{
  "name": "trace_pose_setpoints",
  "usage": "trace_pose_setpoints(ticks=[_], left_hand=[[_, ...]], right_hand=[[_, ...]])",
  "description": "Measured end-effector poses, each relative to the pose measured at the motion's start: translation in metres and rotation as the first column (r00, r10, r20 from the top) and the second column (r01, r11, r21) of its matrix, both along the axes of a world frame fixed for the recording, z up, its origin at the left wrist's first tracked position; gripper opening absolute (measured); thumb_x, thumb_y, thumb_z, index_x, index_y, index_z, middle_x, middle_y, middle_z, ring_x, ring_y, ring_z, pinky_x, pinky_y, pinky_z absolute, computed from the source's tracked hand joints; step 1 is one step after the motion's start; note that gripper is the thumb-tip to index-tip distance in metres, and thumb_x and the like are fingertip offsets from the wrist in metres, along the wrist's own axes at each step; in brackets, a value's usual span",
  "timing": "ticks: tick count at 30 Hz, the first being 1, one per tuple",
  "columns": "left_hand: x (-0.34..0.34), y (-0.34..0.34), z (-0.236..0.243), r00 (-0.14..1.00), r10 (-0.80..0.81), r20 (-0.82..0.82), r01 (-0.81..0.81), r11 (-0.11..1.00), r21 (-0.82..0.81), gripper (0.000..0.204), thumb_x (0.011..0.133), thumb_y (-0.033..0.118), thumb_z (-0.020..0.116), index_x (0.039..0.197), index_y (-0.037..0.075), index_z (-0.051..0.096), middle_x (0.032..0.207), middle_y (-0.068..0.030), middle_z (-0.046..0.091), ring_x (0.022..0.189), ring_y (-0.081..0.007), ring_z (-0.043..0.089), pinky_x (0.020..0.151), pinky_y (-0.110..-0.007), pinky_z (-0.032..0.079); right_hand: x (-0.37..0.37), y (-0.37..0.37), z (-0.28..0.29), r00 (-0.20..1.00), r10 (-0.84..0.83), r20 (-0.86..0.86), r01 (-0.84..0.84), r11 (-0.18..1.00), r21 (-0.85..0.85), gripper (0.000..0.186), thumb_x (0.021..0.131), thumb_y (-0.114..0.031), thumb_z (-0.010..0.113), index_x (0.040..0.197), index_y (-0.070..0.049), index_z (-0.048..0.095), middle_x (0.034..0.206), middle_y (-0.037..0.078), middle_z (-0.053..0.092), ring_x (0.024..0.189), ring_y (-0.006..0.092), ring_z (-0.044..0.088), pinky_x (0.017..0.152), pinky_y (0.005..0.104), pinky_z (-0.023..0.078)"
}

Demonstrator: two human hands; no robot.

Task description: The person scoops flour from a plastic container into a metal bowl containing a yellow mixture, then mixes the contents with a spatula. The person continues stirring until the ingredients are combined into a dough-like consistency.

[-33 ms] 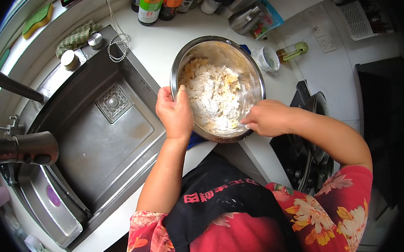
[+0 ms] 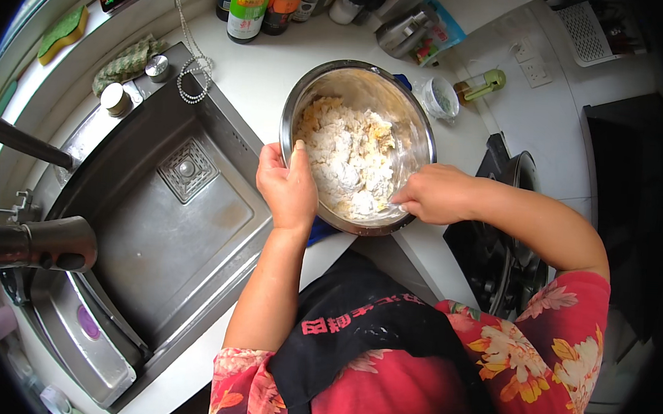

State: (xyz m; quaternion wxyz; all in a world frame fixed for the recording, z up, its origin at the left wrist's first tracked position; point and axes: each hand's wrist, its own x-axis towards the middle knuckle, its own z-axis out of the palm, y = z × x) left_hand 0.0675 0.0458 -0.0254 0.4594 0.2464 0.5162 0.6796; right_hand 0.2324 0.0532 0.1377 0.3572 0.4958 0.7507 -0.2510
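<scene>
A steel mixing bowl (image 2: pixel 297 89) stands tilted at the counter's front corner. Inside lies a crumbly, floury dough mix (image 2: pixel 351 151), white with yellowish lumps. My left hand (image 2: pixel 287 185) grips the bowl's left rim, thumb over the edge and fingers hidden beneath the outside. Over the right side of the bowl, my right hand (image 2: pixel 436 195) is closed, its fingertips close to the flour at the inner wall. Whatever it may hold is hidden by the fingers.
To the left is a steel sink (image 2: pixel 214 233) with a dark faucet (image 2: pixel 44 242). Behind the bowl stand sauce bottles (image 2: pixel 247 9) and a metal canister (image 2: pixel 405 31). A small white bowl (image 2: pixel 440 99) sits at the back right; a stove with a pan (image 2: pixel 522 174) is at the right.
My right hand has shifted very slightly left within the bowl, and the flour near its fingertips has moved a little. My left hand keeps its grip on the rim.
</scene>
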Motion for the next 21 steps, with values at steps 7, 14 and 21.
trace_pose_setpoints(ticks=[7, 14, 21], left_hand=[[-0.007, 0.0, 0.009, 0.989, -0.115, -0.095, 0.109, 0.992, -0.063, 0.012, 0.089, 0.009, 0.059, 0.084, -0.001, 0.055, 0.078, -0.0016, 0.059, 0.072, -0.0064, 0.049, 0.066, -0.022, 0.042], [-0.011, -0.001, 0.012, 0.982, -0.126, -0.139, 0.117, 0.991, -0.069, 0.007, 0.085, 0.004, 0.057, 0.085, -0.002, 0.055, 0.079, -0.0035, 0.06, 0.071, -0.0075, 0.05, 0.066, -0.023, 0.043], [-0.007, -0.002, 0.002, 0.998, -0.068, -0.01, 0.067, 0.997, -0.023, 0.005, 0.083, 0.001, 0.058, 0.086, 0.0, 0.054, 0.082, -0.0033, 0.06, 0.072, -0.0081, 0.052, 0.067, -0.022, 0.043]], right_hand=[[0.0, 0.008, -0.034, 0.953, 0.292, -0.08, -0.255, 0.916, 0.311, 0.024, 0.085, -0.02, 0.057, 0.105, -0.024, 0.07, 0.07, 0.01, 0.063, 0.068, 0.0302, 0.062, 0.059, 0.0439, 0.045], [0.011, 0.05, -0.045, 0.96, 0.256, 0.111, -0.278, 0.843, 0.46, 0.021, 0.092, -0.018, 0.051, 0.101, -0.021, 0.07, 0.067, 0.009, 0.062, 0.066, 0.0254, 0.063, 0.056, 0.0408, 0.046], [0.059, 0.046, -0.044, 0.981, 0.084, 0.173, -0.161, 0.851, 0.501, 0.016, 0.081, -0.014, 0.057, 0.091, -0.011, 0.069, 0.076, 0.013, 0.066, 0.075, 0.0314, 0.065, 0.061, 0.0434, 0.049]])
